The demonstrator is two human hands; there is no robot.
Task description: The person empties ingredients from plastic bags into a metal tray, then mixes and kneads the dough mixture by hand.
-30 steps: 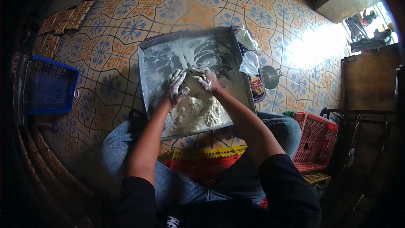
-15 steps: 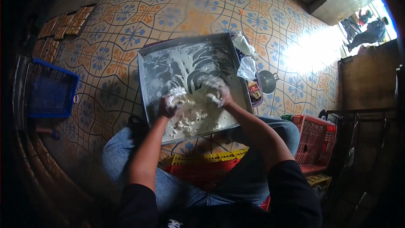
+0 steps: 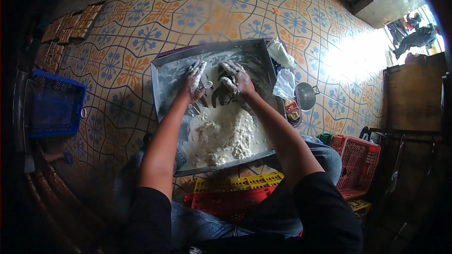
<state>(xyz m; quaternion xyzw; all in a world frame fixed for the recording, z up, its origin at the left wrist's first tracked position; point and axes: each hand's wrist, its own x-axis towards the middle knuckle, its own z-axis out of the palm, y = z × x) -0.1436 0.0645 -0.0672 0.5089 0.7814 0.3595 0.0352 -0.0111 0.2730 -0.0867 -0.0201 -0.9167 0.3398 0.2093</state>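
A large square metal tray [image 3: 155, 91] sits in front of me, its floor smeared with white paste. Wet, lumpy white dough [image 3: 241, 136] is heaped in the half nearest me. Towards the far side of the tray is my left hand [image 3: 195, 81], fingers stretched out and caked with the dough. My right hand [image 3: 237, 80] is just to its right, equally coated, with fingers extended and thumb apart. The palms partly face each other across a gap, and neither hand holds a lump. Whether the fingertips touch the tray floor I cannot tell.
Plastic bags [image 3: 284, 84] and a small packet [image 3: 292, 108] lie along the tray's right side, beside a metal pot [image 3: 307, 97]. A blue crate [image 3: 56, 106] stands left, a red crate [image 3: 356, 164] right. People [image 3: 416, 37] are in the bright doorway.
Both hands have moved away from me, off the dough heap to the far half of the tray. The dough now lies uncovered near me. The camera view has shifted slightly.
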